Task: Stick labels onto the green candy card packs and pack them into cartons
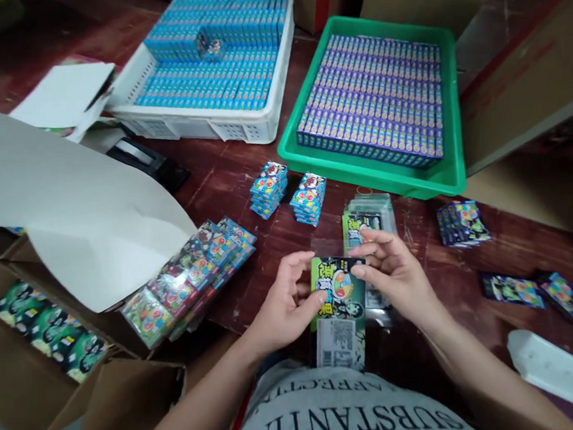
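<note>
Both my hands hold a green printed card pack (pixel 339 307) in a clear sleeve, just above the near edge of the dark wooden table (pixel 223 174). My left hand (pixel 284 302) grips its left edge with curled fingers. My right hand (pixel 394 269) pinches its top right corner. A pile of similar sleeved packs (pixel 367 218) lies just beyond my right hand. A fanned row of wrapped packs (pixel 191 277) lies to the left of my left hand.
A white crate (pixel 239 129) of blue boxes and a green tray (pixel 377 167) of purple boxes stand at the back. Two small blue stacks (pixel 289 194) sit mid-table. Loose dark boxes (pixel 511 289) lie right. An open cardboard carton (pixel 41 337) with green packs stands left.
</note>
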The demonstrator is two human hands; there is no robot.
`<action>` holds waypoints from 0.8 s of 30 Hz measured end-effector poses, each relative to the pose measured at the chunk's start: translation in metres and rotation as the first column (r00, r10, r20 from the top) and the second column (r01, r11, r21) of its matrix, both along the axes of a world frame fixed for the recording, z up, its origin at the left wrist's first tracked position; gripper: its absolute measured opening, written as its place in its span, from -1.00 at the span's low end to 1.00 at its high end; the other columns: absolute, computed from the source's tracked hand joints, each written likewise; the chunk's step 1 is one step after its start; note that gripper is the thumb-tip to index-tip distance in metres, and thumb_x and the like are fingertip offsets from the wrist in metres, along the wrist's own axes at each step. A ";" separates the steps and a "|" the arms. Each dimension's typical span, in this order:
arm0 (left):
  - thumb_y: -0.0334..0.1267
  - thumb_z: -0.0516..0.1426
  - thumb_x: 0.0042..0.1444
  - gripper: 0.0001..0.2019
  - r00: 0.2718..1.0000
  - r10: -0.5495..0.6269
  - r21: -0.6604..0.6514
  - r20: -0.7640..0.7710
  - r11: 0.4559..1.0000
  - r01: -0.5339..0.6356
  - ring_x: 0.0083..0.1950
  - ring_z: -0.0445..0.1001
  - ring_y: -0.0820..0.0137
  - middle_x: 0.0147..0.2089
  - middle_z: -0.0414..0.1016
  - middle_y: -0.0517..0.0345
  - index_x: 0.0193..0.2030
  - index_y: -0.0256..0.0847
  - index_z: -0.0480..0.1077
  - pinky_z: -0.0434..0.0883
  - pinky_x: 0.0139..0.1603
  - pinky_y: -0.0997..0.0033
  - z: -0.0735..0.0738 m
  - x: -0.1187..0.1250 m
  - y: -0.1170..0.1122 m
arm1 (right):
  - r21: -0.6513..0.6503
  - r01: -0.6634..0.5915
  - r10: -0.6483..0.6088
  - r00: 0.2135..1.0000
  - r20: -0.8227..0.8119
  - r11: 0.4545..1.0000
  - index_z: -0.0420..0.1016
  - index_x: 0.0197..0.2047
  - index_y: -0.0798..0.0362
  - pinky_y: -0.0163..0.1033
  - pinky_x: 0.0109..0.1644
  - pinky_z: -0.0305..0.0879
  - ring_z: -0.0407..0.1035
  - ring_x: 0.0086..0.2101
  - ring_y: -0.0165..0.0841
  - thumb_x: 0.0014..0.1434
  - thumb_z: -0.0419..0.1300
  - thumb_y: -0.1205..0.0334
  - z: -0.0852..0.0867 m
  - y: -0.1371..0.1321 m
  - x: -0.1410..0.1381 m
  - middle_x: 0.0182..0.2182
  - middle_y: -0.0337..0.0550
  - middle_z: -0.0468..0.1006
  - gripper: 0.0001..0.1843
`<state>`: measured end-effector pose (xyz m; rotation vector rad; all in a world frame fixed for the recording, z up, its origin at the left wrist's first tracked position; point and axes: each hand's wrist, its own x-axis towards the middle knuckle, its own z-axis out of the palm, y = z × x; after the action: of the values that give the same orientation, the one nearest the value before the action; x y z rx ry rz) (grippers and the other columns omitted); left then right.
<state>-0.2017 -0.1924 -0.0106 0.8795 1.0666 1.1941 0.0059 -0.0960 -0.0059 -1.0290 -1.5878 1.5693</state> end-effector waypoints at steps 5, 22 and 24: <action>-0.35 0.20 0.26 -0.52 0.997 -0.074 -0.075 -0.018 0.995 0.072 -0.12 0.59 0.39 0.11 0.49 -0.01 0.22 -0.02 0.10 0.49 -0.14 0.40 0.008 0.000 0.007 | 0.038 0.200 -0.199 0.980 -0.026 0.979 0.42 -0.02 -0.13 -0.20 -0.16 0.50 0.56 -0.15 -0.32 0.12 0.44 0.13 -0.008 -0.017 0.004 0.05 -0.08 0.62 -0.60; -0.32 0.17 0.30 -0.66 0.949 0.092 0.054 -0.301 0.995 -0.079 0.00 0.59 0.35 0.04 0.61 0.02 0.20 -0.14 0.36 0.54 -0.04 0.36 0.032 -0.002 0.023 | 0.202 -0.067 0.041 0.991 0.129 0.977 0.54 0.16 -0.24 -0.01 0.15 0.47 0.53 0.00 -0.31 0.33 0.25 0.24 0.008 -0.003 0.016 0.00 -0.18 0.64 -0.64; -0.30 0.20 0.27 -0.80 0.941 0.084 0.032 -0.328 0.996 -0.078 0.00 0.60 0.34 0.01 0.62 0.03 0.02 -0.17 0.48 0.55 -0.01 0.34 0.037 -0.003 0.023 | 0.221 -0.135 0.102 0.983 0.156 0.966 0.64 0.02 -0.21 -0.01 0.16 0.46 0.51 0.01 -0.29 0.31 0.28 0.22 0.016 0.000 0.017 0.00 -0.17 0.64 -0.76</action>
<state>-0.2050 -0.1689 0.0269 1.0839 1.3738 1.1499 0.0228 -0.0961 0.0106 -0.9512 -1.9114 1.3713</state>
